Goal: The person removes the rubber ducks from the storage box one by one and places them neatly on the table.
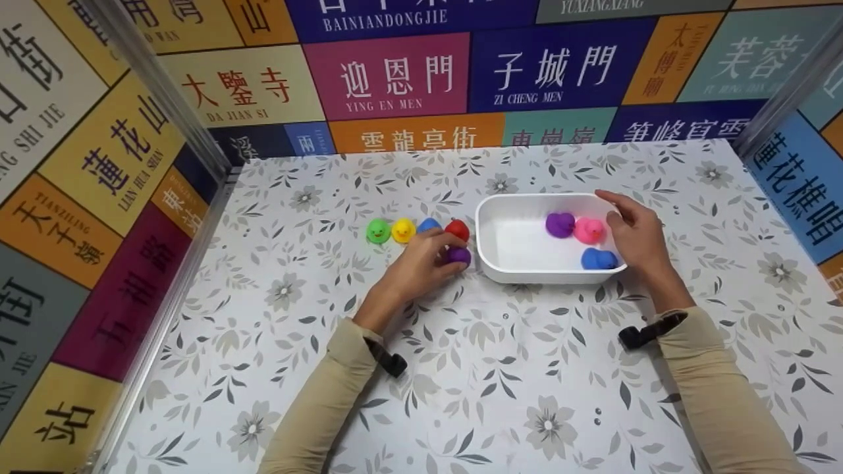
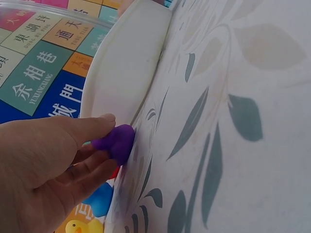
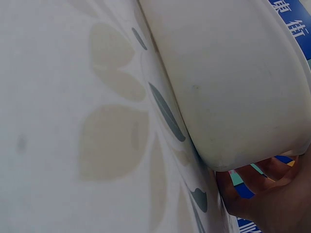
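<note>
My left hand (image 1: 420, 263) pinches a purple rubber duck (image 2: 116, 141) between thumb and fingers, low over the table by the left end of a white plastic container (image 1: 520, 271). Behind that hand runs a row of ducks: green (image 1: 378, 231), yellow (image 1: 403, 230), blue (image 1: 429, 226) and red (image 1: 457, 230), the blue one partly covered by the fingers. Inside the container sit another purple duck (image 1: 560, 224), a pink duck (image 1: 589, 230) and a second blue duck (image 1: 599, 259). My right hand (image 1: 637, 234) holds the container's right end, its fingers curved round the outer wall.
A white tabletop (image 1: 487, 368) with grey flower and leaf print lies under everything. Panels of coloured blocks with Chinese lettering (image 1: 388, 76) stand behind it and at both sides. A dark strap device (image 1: 388, 359) sits on each wrist.
</note>
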`<state>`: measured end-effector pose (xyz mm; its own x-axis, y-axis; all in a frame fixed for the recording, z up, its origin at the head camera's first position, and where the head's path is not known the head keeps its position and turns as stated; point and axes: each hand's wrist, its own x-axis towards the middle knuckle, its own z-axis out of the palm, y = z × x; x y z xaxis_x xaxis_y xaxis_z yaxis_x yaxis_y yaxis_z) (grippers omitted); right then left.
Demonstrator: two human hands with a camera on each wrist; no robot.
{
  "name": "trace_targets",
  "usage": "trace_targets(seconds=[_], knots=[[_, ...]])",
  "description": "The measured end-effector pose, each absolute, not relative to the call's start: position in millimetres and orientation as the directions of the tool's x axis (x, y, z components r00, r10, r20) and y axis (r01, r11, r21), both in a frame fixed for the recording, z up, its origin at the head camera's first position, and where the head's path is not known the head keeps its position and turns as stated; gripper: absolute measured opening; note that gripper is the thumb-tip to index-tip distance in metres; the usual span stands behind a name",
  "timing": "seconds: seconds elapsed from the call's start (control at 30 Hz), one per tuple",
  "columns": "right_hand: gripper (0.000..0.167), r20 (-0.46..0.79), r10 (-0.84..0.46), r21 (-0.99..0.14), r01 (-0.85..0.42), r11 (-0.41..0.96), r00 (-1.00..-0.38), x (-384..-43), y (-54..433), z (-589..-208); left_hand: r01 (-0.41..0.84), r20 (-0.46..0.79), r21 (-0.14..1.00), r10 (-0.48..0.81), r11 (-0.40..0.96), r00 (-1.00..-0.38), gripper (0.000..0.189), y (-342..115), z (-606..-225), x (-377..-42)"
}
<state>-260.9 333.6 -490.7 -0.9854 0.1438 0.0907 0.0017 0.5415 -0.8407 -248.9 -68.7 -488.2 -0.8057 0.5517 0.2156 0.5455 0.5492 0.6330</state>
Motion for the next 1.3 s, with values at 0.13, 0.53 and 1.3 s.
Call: trace_targets(seconds=[0.13, 0.53, 1.3], knots=[[0.046, 0.088, 0.148, -0.842, 0.006, 0.539, -0.985, -259.8, 332.8, -489.6, 0.519, 0.180, 0.602, 0.530, 0.607, -0.829, 0.035, -67.3, -485.0, -246.6], [0.046, 0.074, 0.141, -0.848, 0.012, 0.530, -0.987, -259.2, 333.0, -488.6, 0.539, 0.266, 0.558, 0.479, 0.631, -0.837, 0.028, -63.8, -478.3, -243.4], [0.046, 0.075, 0.153, -0.848, 0.018, 0.529, -0.985, -260.4, 333.5, -490.2, 0.534, 0.352, 0.576, 0.402, 0.619, -0.845, 0.017, -54.0, -469.0, -247.2]])
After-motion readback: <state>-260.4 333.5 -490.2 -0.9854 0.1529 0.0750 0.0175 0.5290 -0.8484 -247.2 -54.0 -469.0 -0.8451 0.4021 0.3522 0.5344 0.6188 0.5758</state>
